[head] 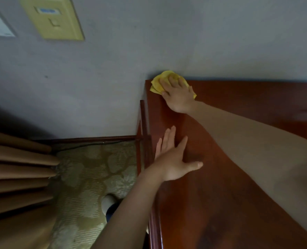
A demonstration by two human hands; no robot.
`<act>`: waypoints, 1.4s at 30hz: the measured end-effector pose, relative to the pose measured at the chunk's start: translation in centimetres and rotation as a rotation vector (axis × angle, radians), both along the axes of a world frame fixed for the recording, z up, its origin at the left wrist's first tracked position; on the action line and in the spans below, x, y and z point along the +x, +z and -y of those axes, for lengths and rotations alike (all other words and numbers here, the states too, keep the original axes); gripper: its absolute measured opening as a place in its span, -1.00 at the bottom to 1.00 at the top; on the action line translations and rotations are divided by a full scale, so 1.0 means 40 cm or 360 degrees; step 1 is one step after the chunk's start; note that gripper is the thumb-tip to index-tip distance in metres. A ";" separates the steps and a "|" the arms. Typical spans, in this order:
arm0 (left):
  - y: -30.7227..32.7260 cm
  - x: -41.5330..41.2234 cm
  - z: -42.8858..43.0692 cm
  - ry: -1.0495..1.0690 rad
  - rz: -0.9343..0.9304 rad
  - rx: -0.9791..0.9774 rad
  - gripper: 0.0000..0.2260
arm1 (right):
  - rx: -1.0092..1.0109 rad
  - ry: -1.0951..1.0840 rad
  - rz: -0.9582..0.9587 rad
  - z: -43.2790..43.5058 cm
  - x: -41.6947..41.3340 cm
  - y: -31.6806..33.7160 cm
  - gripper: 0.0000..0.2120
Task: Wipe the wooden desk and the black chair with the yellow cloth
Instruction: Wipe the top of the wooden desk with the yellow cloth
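The reddish-brown wooden desk point(239, 159) fills the right half of the view, its left edge running down the middle. At its far left corner, against the wall, lies the crumpled yellow cloth point(158, 83). My right hand point(177, 94) presses flat on the cloth, fingers spread over it. Nearer to me, my left hand point(172, 159) rests palm down on the desk top near the left edge, fingers apart, holding nothing. No black chair is in view.
A grey wall point(113, 69) stands right behind the desk, with a yellowish switch plate point(53, 17) high up. Left of the desk are patterned carpet point(95, 177), tan curtain folds point(18, 168), a dark baseboard and a cable. A foot in a white sock point(107, 202) shows below.
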State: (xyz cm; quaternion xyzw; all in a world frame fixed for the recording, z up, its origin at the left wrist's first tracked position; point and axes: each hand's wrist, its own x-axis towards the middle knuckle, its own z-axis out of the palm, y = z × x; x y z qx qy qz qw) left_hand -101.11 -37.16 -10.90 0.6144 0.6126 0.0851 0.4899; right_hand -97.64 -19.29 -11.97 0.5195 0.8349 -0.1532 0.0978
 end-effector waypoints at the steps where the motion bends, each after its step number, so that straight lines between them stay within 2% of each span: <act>1: 0.005 -0.029 0.004 0.0071 0.0116 0.0053 -0.29 | -0.0001 0.0011 -0.0013 -0.002 -0.022 0.000 -0.53; 5: 0.004 -0.148 0.042 0.0631 0.0534 0.0124 -0.55 | 0.0060 0.0050 -0.0046 0.008 -0.092 -0.018 -0.54; 8: -0.007 -0.207 0.084 0.0861 0.0459 0.0175 -0.63 | 0.0172 0.0142 -0.0075 0.039 -0.079 -0.030 -0.55; 13: -0.007 -0.219 0.127 0.0978 0.0307 0.0191 -0.66 | 0.0217 0.0472 -0.0060 0.138 0.015 -0.029 -0.56; 20: -0.005 -0.120 0.217 0.1187 0.0277 0.0166 -0.67 | 0.0081 0.0657 -0.0046 0.364 0.143 -0.010 -0.54; 23: 0.006 -0.070 0.260 0.1136 0.0240 0.0062 -0.68 | 0.0038 0.0695 -0.0009 0.457 0.196 -0.010 -0.53; 26: 0.008 -0.019 0.291 0.1102 0.0200 0.0006 -0.56 | -0.0022 0.0765 0.0002 0.536 0.253 -0.003 -0.50; 29: 0.038 0.027 0.306 0.1138 0.0128 -0.0104 -0.49 | -0.0075 0.0869 -0.0020 0.604 0.312 -0.004 -0.38; 34: 0.050 0.087 0.284 0.1017 -0.0189 -0.0041 -0.35 | 0.0054 0.1042 -0.0163 0.682 0.415 -0.012 -0.58; 38: 0.037 0.114 0.238 0.0945 -0.0330 -0.0086 -0.11 | 0.0097 0.1152 -0.0207 0.665 0.476 -0.024 -0.60; 42: 0.026 0.132 0.197 0.0911 -0.0510 -0.0206 0.03 | 0.0109 0.1134 -0.0174 0.589 0.510 -0.026 -0.59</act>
